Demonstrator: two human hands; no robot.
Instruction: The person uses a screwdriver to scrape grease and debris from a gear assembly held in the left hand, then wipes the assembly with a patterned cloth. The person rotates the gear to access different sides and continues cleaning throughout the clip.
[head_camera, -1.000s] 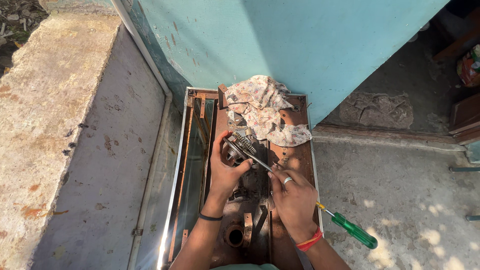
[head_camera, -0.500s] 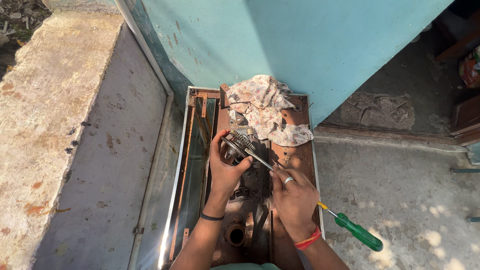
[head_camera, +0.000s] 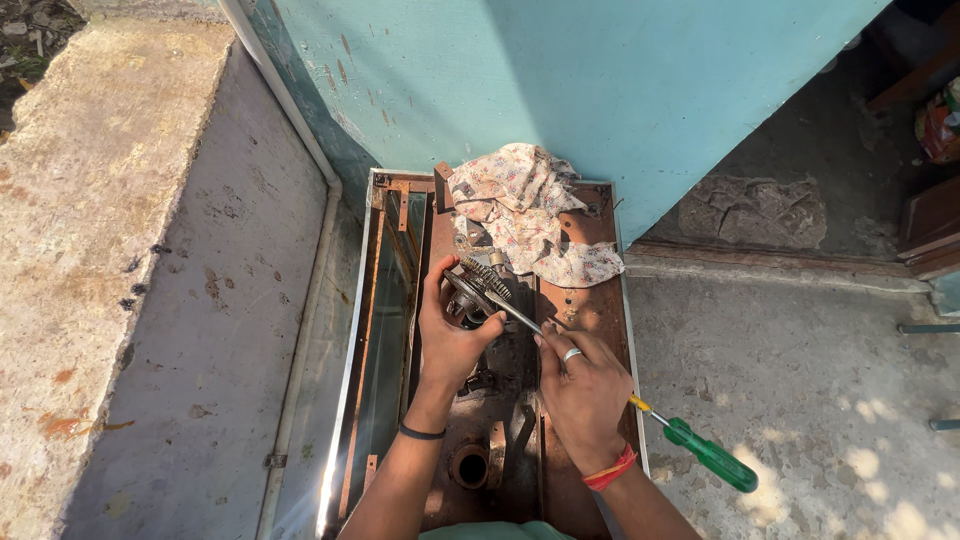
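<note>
My left hand (head_camera: 450, 335) grips a dark metal gear assembly (head_camera: 478, 288) that sits in a rusty metal frame (head_camera: 600, 310). My right hand (head_camera: 582, 390) holds a screwdriver with a green handle (head_camera: 712, 456); its shaft runs under my fingers and the metal tip (head_camera: 505, 308) rests against the gear assembly. A ring is on one finger of my right hand, a red band on that wrist, and a dark band on my left wrist.
A crumpled flowered cloth (head_camera: 525, 210) lies on the far end of the frame, against a turquoise wall (head_camera: 560, 90). A glass panel (head_camera: 375, 340) with a metal edge stands left of the frame. A concrete ledge (head_camera: 110, 250) is at left, and concrete floor (head_camera: 800, 380) at right.
Both hands stay on the gear assembly and screwdriver. The green handle has shifted slightly to the right and down; otherwise the scene is the same.
</note>
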